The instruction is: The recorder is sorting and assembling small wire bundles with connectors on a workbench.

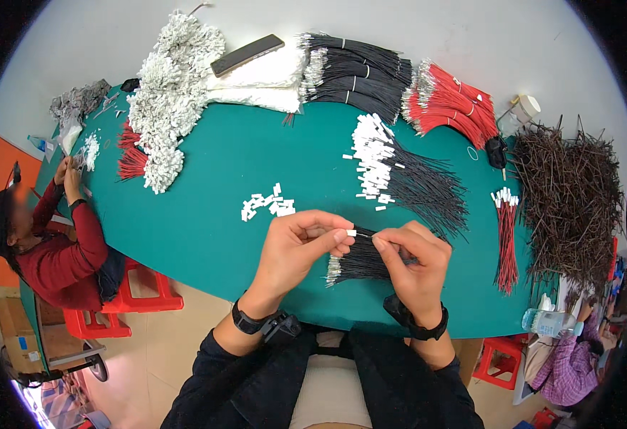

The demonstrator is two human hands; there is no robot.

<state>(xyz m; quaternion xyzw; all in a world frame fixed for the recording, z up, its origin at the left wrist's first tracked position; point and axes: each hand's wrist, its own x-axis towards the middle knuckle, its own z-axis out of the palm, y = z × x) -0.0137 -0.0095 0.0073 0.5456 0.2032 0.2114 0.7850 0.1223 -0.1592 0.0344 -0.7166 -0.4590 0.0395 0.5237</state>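
Between thumb and forefinger, my left hand (300, 247) pinches a small white connector housing (351, 233). Just to its right, my right hand (417, 261) pinches a thin black wire, whose end meets the housing; whether it is seated inside is too small to tell. Under my hands lies a bundle of black wires (360, 263) with bare metal ends on its left. A small heap of loose white housings (267, 203) rests beyond my left hand. Farther off to the right, black wires with white housings (374, 157) lie in a spread pile.
Along the back sit white connectors in a heap (174, 86), a black box-like object (247, 55), black wire bundles (356, 71) and red wire bundles (453, 104). Dark wires pile up at right (567, 200), near a plastic bottle (551, 322). A co-worker (49, 236) sits at the left of the green table (213, 171).
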